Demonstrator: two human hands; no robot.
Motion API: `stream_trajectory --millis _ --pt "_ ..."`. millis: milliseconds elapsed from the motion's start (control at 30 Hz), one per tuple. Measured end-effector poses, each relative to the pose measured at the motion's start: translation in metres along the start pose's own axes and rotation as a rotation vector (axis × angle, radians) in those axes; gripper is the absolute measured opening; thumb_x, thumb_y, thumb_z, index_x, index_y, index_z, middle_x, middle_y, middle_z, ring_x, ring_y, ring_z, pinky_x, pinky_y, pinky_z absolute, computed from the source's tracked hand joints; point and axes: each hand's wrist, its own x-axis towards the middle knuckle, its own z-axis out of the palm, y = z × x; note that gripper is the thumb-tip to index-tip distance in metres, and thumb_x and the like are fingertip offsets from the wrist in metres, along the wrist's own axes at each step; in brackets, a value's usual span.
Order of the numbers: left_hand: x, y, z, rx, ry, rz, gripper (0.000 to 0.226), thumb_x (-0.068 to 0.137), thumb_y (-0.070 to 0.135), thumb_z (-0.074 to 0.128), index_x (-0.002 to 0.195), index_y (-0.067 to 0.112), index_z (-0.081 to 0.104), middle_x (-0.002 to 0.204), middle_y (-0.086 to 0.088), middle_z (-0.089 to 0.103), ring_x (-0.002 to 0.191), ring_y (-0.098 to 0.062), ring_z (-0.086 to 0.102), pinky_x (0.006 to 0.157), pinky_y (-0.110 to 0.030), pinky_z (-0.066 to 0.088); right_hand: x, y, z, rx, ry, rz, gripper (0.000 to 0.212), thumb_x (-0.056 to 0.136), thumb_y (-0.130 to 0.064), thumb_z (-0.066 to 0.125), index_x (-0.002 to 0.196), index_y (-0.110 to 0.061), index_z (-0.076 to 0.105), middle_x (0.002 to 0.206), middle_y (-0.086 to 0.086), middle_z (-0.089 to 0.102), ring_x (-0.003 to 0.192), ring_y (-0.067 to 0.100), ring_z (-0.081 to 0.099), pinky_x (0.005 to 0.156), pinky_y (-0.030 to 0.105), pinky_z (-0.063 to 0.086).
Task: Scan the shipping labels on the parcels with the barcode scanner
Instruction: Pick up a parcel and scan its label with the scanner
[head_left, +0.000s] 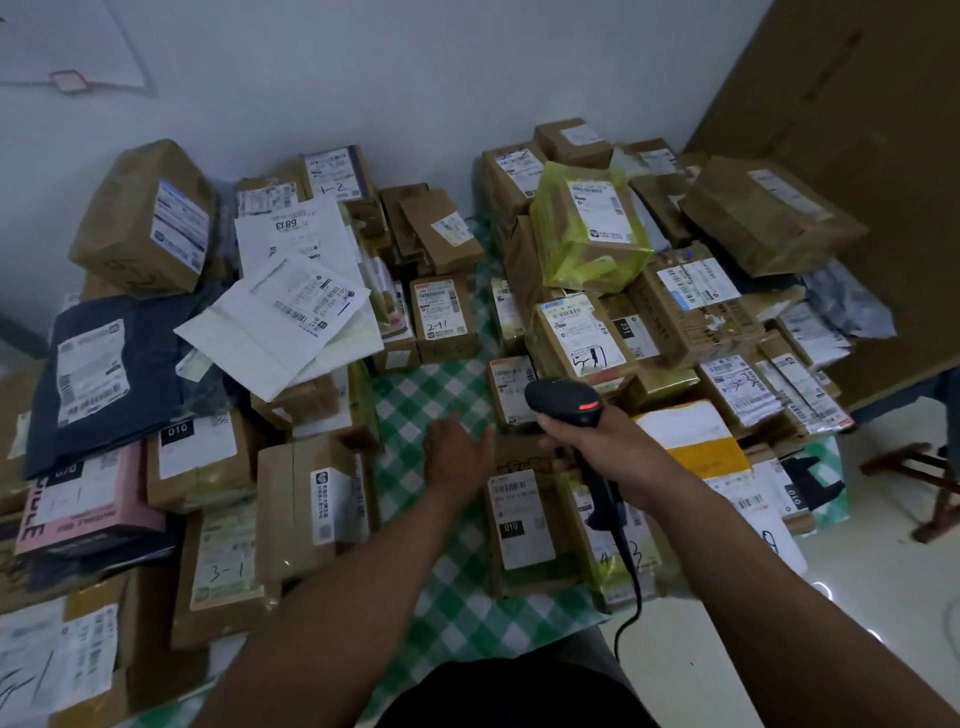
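barcode scanner (566, 402): black, with a red strip on its head, held over the right-hand heap of parcels, its head just beside a small brown box (511, 387). the right hand (582, 441) has its fingers curled tight round the handle, and a black cable (631, 587) trails from the handle's foot toward the person. the left hand (457, 457) is palm down with fingers straight and close together over the green-and-white checked cloth (431, 384); whether it touches the cloth cannot be told.

just below the right wrist lies a brown parcel (519, 519) whose white label carries a barcode and a black tag reading "010". farther out, across the bare strip of cloth, stands a box hand-marked "2-41" (441, 317). to the left, one carton reads "3-1" (223, 556), another bears a "010" tag (176, 431), and a pink box (88, 504) is marked "1-1". near the wall a label reads "1-2" (335, 174). on the right a black "231" tag (625, 328) sits below a parcel wrapped in yellow-green plastic (592, 228). a dark blue bag (104, 374) with a white label lies at far left.
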Motion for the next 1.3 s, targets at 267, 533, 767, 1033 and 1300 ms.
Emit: stream_trajectory --millis 267,533,767,1033,1300 --pt "0.112 0.061 -0.031 -0.003 0.044 -0.054 0.075 0.102 0.041 0.058 0.161 0.013 0.022 0.164 -0.019 0.015 0.151 -0.040 0.018 0.122 -0.050 0.024 0.040 -0.022 -0.009 -0.008 -0.006 0.026 0.022 0.094 -0.034 0.075 0.110 -0.019 0.072 0.092 0.002 0.079 0.073 0.010 0.072 0.064 0.027 0.053" --pt "0.168 0.070 -0.022 0.317 0.017 -0.050 0.064 0.106 0.047 0.043 0.160 0.017 0.025 0.170 -0.018 -0.002 0.155 -0.039 0.000 0.123 -0.053 0.013 0.065 -0.024 -0.009 -0.037 -0.042 0.092 0.023 0.092 -0.035 0.076 0.109 -0.022 0.071 0.094 0.000 0.079 0.072 0.006 0.072 0.061 0.022 0.052" --pt "0.174 0.055 0.001 -0.061 0.263 0.026 0.055 0.095 0.023 0.071 0.143 0.007 0.052 0.156 -0.024 0.030 0.142 -0.044 0.030 0.118 -0.046 0.028 0.074 -0.026 -0.007 -0.002 -0.065 0.119 0.019 0.093 -0.033 0.074 0.106 -0.019 0.073 0.093 0.002 0.079 0.069 0.007 0.071 0.062 0.026 0.052" --pt "0.220 0.045 0.019 -0.666 0.074 -0.410 0.120 0.062 0.063 0.089 0.158 0.027 0.027 0.150 -0.003 0.055 0.137 -0.029 0.051 0.116 -0.051 0.041 0.081 -0.024 -0.009 -0.016 -0.059 0.108 0.018 0.093 -0.035 0.074 0.107 -0.024 0.072 0.094 0.001 0.079 0.073 0.010 0.071 0.069 0.031 0.054" --pt "0.190 0.067 0.004 -0.805 0.062 -0.296 0.085 0.085 0.001 0.079 0.153 0.021 0.032 0.141 -0.005 0.061 0.127 -0.023 0.060 0.109 -0.045 0.050 0.079 -0.027 -0.009 0.009 -0.056 0.104 0.014 0.095 -0.030 0.072 0.106 -0.022 0.072 0.097 0.007 0.079 0.070 0.008 0.071 0.063 0.025 0.052"
